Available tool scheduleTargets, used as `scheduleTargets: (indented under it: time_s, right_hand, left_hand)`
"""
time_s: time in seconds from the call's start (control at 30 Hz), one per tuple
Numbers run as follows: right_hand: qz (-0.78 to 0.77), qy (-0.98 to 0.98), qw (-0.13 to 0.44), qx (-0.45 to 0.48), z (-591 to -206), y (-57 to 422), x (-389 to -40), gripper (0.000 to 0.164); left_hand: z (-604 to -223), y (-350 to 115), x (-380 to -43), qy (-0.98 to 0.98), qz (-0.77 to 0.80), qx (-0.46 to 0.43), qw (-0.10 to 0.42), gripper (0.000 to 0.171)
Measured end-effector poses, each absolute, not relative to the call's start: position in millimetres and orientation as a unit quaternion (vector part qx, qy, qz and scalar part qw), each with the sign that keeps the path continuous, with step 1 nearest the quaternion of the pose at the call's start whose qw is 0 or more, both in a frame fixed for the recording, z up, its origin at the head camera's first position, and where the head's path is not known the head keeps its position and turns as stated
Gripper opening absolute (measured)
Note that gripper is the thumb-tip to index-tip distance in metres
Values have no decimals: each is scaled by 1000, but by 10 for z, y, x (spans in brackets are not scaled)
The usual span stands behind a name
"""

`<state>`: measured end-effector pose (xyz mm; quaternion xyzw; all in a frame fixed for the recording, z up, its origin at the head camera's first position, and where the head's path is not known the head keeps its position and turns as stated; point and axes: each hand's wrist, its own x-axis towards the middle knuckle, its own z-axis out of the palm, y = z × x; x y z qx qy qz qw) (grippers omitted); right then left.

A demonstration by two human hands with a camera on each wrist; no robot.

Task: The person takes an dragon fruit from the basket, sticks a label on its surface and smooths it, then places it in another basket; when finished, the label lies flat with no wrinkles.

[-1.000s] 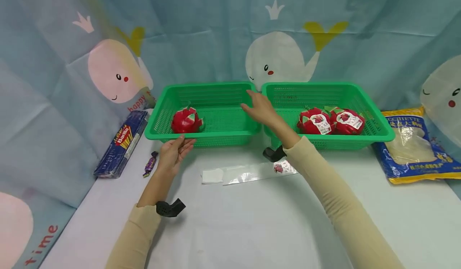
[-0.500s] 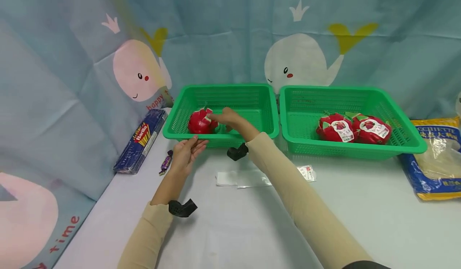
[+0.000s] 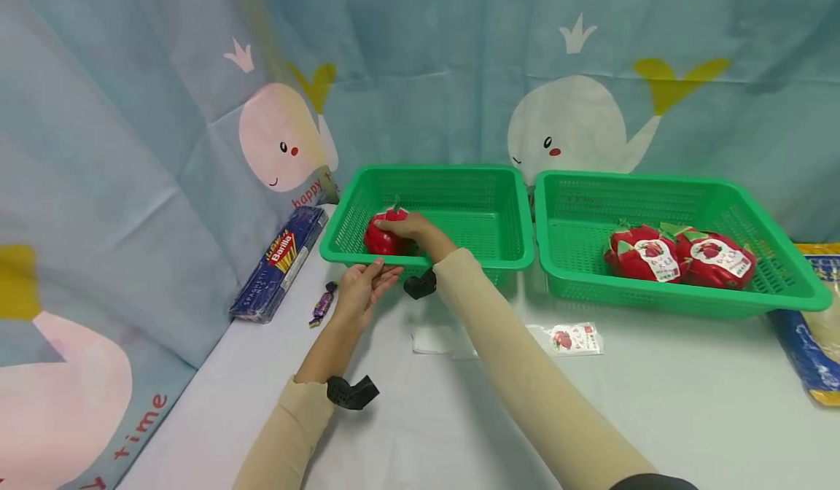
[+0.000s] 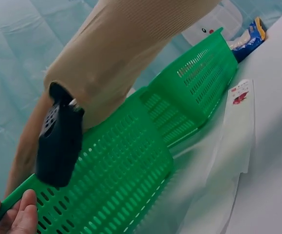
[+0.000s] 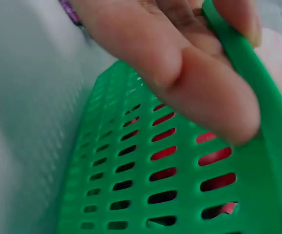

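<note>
Inside the left green basket (image 3: 512, 264) sits a red dragon fruit (image 3: 383, 239) with a green leafy tip. My right hand (image 3: 425, 233) reaches over the front rim and grips this fruit from the right, thumb across its top; its other fingers are largely hidden. My left hand (image 3: 361, 289) pinches the basket's front rim, thumb on top and fingers below, as the left wrist view also shows at the rim (image 4: 15, 197). In the right wrist view the left hand's fingers (image 5: 204, 92) cover part of the basket wall, and red shows through the slots.
The right green basket (image 3: 656, 302) holds two dragon fruits (image 3: 682, 257) with white labels. A label strip (image 3: 571, 339) lies in front. At left are a blue spaghetti box (image 3: 278, 264) and a purple wrapped candy (image 3: 323, 305); a blue-yellow pasta bag (image 3: 810, 344) lies far right.
My right hand has moved left and down from above the basket's right end onto the dragon fruit and taken hold of it. My left hand stays on the rim. The head view has turned left.
</note>
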<state>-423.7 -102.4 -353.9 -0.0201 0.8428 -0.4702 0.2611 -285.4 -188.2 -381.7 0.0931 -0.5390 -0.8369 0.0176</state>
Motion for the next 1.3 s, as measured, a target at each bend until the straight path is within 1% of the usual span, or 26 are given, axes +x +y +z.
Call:
scheduleTargets:
  time_s: [0.2, 0.33, 0.47, 0.6, 0.7, 0.87, 1.03, 1.17, 1.3]
  right_hand:
    - [-482, 841, 246, -16, -3603, -1084, -4247, 79]
    - [-476, 849, 228, -19, -3554, -1009, -4277, 81]
    - [-483, 846, 222, -50, -3404, -778, -4272, 80]
    - [-522, 812, 242, -100, -3173, -550, -4225, 68]
    - [-537, 794, 253, -132, -2978, -377, -4141, 64]
    - [-539, 785, 254, -172, -2688, -47, -3896, 65]
    - [-537, 764, 276, -226, -2547, 380, -3570, 63]
    - [-526, 750, 291, -275, -2652, 803, -3256, 67]
    - [-510, 743, 316, -297, -2959, 1143, -2897, 72]
  left_hand:
    - [-3857, -1830, -2836, -534, -840, 93, 35, 14]
    - [-3824, -1819, -2853, -538, -838, 84, 37, 14]
    - [-3767, -1790, -2873, -539, -838, 80, 28, 12]
    - [-3746, -1825, -2872, -542, -835, 87, 17, 14]
    - [-3762, -1866, -2862, -537, -839, 91, 7, 17]
    - [-3804, -1943, -2845, -528, -844, 90, -5, 25]
    - [-3812, -1974, -2844, -520, -849, 92, -14, 23]
    - [-3792, -1958, -2865, -512, -855, 75, -22, 24]
    - [-3779, -1943, -2862, -499, -863, 67, -25, 25]
